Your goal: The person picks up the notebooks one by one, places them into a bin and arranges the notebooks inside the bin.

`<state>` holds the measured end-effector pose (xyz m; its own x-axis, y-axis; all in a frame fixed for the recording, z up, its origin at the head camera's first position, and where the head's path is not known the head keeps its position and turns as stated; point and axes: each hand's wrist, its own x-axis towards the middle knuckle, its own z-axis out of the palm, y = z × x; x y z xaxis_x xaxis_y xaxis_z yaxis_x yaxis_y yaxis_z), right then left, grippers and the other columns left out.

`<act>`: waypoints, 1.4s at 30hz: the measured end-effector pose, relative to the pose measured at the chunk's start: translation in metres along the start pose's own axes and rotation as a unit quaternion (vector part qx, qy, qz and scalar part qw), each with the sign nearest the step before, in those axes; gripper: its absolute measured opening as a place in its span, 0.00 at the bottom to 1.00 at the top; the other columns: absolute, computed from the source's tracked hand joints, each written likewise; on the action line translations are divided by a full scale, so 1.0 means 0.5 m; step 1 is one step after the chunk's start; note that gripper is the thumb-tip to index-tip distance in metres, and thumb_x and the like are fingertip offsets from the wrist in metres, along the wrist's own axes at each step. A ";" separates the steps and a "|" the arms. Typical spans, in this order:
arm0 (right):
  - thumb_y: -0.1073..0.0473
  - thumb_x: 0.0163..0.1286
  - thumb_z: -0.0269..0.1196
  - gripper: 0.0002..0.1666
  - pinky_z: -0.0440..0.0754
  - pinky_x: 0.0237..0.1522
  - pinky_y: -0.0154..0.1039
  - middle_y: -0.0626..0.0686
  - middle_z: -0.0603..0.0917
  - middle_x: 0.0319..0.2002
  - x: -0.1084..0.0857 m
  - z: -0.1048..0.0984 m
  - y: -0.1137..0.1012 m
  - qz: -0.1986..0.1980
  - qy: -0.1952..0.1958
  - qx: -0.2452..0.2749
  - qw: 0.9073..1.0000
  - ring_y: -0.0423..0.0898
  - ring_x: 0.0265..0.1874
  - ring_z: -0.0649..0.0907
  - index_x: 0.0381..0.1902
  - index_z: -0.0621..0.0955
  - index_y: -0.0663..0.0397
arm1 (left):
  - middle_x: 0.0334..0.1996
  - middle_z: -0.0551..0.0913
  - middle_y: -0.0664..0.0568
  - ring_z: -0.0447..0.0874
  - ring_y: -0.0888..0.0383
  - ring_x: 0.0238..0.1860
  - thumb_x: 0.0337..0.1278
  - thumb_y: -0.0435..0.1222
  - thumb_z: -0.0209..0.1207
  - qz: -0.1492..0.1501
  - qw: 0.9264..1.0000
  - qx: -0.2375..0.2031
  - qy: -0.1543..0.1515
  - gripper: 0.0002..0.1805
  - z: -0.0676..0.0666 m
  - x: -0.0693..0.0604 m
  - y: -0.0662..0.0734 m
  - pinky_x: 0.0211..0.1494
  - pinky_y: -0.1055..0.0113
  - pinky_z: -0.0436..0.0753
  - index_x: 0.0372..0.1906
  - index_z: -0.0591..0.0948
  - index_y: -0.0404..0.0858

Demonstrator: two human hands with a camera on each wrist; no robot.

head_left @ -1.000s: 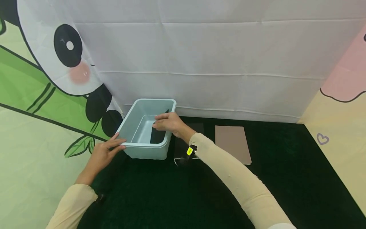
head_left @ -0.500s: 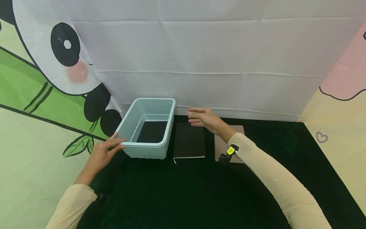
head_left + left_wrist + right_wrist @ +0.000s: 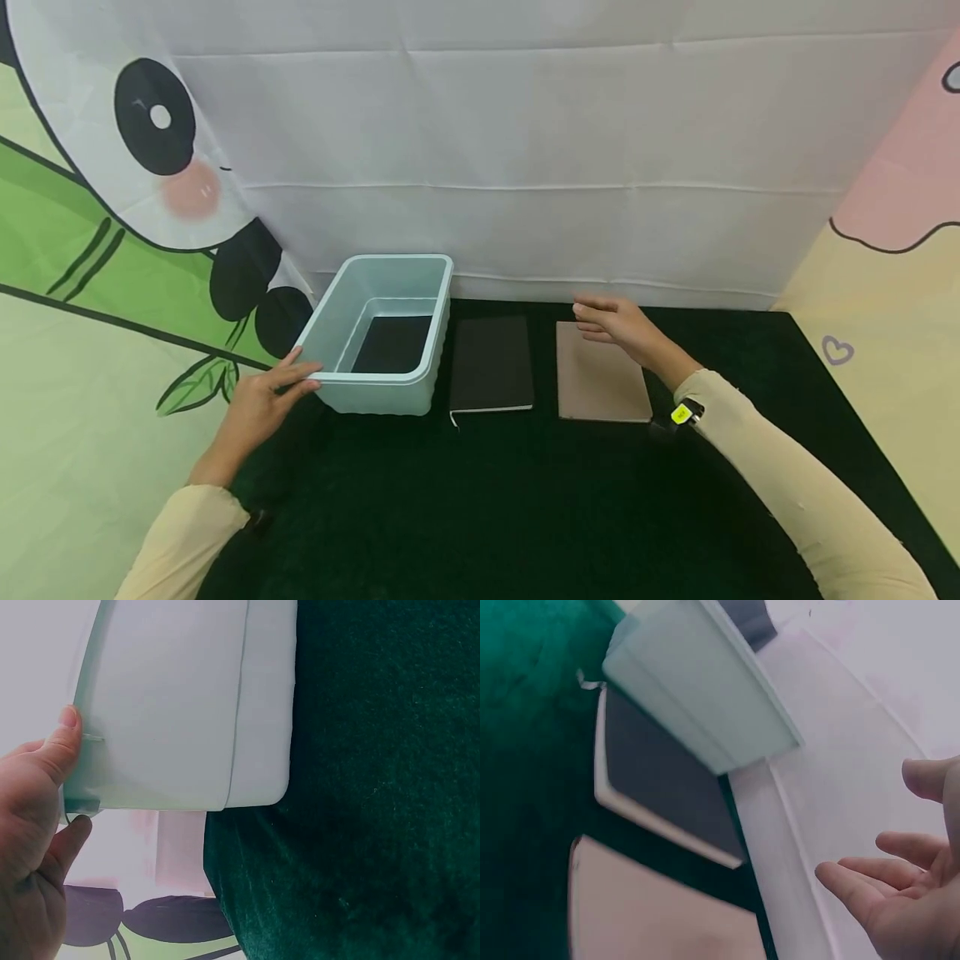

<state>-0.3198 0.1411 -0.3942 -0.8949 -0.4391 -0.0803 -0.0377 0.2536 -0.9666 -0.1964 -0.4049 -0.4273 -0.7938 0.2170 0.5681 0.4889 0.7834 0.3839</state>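
Dusty pink and lying flat, a notebook sits on the dark green, velvety tabletop, its far end under my right hand. The rest of the cover extends toward me from there, its long axis appearing to run from near to far, while my fingers point left across it. My right hand is clearly the nearer of the two; my left hand is well off to the left. The right holds nothing: its fingers are extended, the thumb stands apart from them, and the right wrist view shows no contact with the cover below. My left hand grips the rim of a light blue bin at its near left corner.

The pink notebook looks thin and, I judge, stiff enough to keep its shape if lifted by an edge. Its cover is plain and smooth, with no lettering that I can make out, and a soft shadow falls on it in the right wrist view, where its lower part is cut off.

Between it and the bin lies a black notebook, parted from the pink one by a strip of green, with a pale ribbon trailing from its near left corner. A flat black item lies on the bin's floor. Behind everything hangs a creased white cloth.
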 end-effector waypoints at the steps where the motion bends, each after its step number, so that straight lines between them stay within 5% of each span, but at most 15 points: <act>1: 0.43 0.80 0.57 0.41 0.75 0.64 0.47 0.64 0.65 0.76 -0.006 -0.004 0.008 0.000 0.006 -0.011 1.000 0.61 0.72 0.71 0.79 0.61 0.60 | 0.51 0.86 0.35 0.88 0.41 0.43 0.53 0.25 0.72 -0.003 1.000 0.001 0.000 0.20 -0.001 -0.001 0.000 0.18 0.71 0.59 0.52 0.89 0.39; 3: 0.42 0.79 0.57 0.42 0.75 0.64 0.47 0.64 0.66 0.76 -0.019 -0.009 0.023 0.001 0.016 -0.032 0.999 0.61 0.72 0.71 0.78 0.62 0.60 | 0.51 0.86 0.35 0.85 0.36 0.49 0.54 0.26 0.71 -0.007 1.000 0.002 -0.001 0.19 -0.001 -0.002 -0.001 0.18 0.70 0.59 0.53 0.89 0.39; 7: 0.38 0.79 0.56 0.42 0.75 0.64 0.51 0.65 0.68 0.74 -0.043 -0.017 0.056 0.008 0.043 -0.096 0.994 0.62 0.70 0.73 0.78 0.63 0.58 | 0.54 0.85 0.35 0.87 0.36 0.46 0.55 0.26 0.71 -0.015 1.000 0.004 -0.002 0.19 -0.002 -0.005 -0.001 0.18 0.70 0.59 0.53 0.88 0.39; 16: 0.32 0.78 0.52 0.43 0.74 0.61 0.64 0.67 0.72 0.71 -0.089 -0.022 0.124 -0.002 0.089 -0.259 0.962 0.66 0.67 0.75 0.77 0.67 0.56 | 0.51 0.87 0.37 0.78 0.39 0.62 0.56 0.27 0.70 -0.022 1.000 -0.002 -0.003 0.18 -0.002 -0.006 0.002 0.19 0.70 0.60 0.54 0.88 0.38; 21: 0.33 0.78 0.54 0.42 0.78 0.56 0.62 0.69 0.77 0.66 -0.113 -0.018 0.165 -0.019 0.104 -0.301 0.948 0.66 0.61 0.80 0.75 0.70 0.56 | 0.51 0.86 0.36 0.80 0.37 0.59 0.56 0.27 0.70 -0.012 1.000 -0.006 0.002 0.18 -0.001 -0.007 0.004 0.19 0.71 0.60 0.53 0.88 0.38; 24: 0.34 0.76 0.56 0.41 0.82 0.45 0.55 0.69 0.82 0.57 -0.126 -0.017 0.189 -0.026 0.108 -0.325 0.939 0.61 0.46 0.85 0.74 0.71 0.57 | 0.53 0.85 0.34 0.83 0.34 0.54 0.57 0.27 0.70 -0.011 1.000 -0.010 0.001 0.18 -0.001 -0.005 0.005 0.19 0.70 0.59 0.54 0.88 0.38; 28: 0.35 0.75 0.59 0.42 0.77 0.37 0.46 0.71 0.81 0.59 -0.140 -0.016 0.213 -0.025 0.106 -0.349 0.931 0.53 0.35 0.81 0.74 0.71 0.57 | 0.55 0.84 0.34 0.86 0.35 0.49 0.57 0.27 0.70 -0.019 1.000 -0.010 -0.002 0.18 0.000 -0.006 0.003 0.19 0.70 0.60 0.54 0.88 0.38; 31: 0.34 0.74 0.60 0.43 0.78 0.42 0.48 0.71 0.73 0.68 -0.148 -0.017 0.225 -0.019 0.110 -0.354 0.928 0.55 0.43 0.82 0.74 0.71 0.57 | 0.56 0.84 0.34 0.85 0.35 0.50 0.56 0.27 0.70 -0.020 1.000 -0.009 -0.002 0.18 0.000 -0.006 0.002 0.19 0.70 0.60 0.53 0.88 0.38; 37: 0.33 0.73 0.60 0.45 0.75 0.58 0.64 0.70 0.71 0.70 -0.161 -0.016 0.240 -0.010 0.113 -0.353 0.929 0.70 0.63 0.77 0.74 0.70 0.59 | 0.56 0.84 0.35 0.84 0.34 0.53 0.58 0.28 0.70 -0.028 1.000 -0.008 -0.003 0.18 0.002 -0.005 0.000 0.19 0.69 0.60 0.54 0.88 0.38; 42: 0.32 0.72 0.60 0.47 0.72 0.60 0.68 0.71 0.71 0.70 -0.164 -0.014 0.246 -0.005 0.112 -0.352 0.929 0.72 0.67 0.72 0.74 0.70 0.60 | 0.56 0.83 0.35 0.83 0.34 0.54 0.57 0.28 0.70 -0.030 1.000 -0.010 -0.004 0.17 0.000 -0.005 0.002 0.20 0.70 0.60 0.53 0.88 0.37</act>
<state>-0.2540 0.2145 -0.5048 -0.9601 -0.2740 0.0565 -0.2575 0.7864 -0.5615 -0.1939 -0.4048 -0.4286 -0.8244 0.1746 0.5385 0.4475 0.7836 0.4310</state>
